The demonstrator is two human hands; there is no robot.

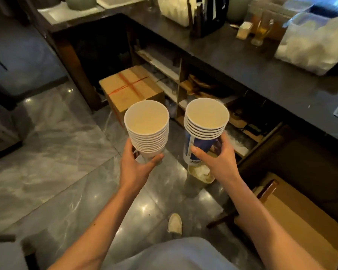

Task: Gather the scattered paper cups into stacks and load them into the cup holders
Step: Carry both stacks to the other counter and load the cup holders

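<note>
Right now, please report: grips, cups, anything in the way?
Left grip holds left stack; right grip holds right stack. Both stacks upright, apart, above the floor. Nothing between them.

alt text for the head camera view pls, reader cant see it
A person's left hand holds a stack of white paper cups and the right hand holds a blue-printed cup stack, both upright with mouths up, above a grey marble floor. Behind stands a dark counter, with a taped cardboard box beside its open shelves.
</note>
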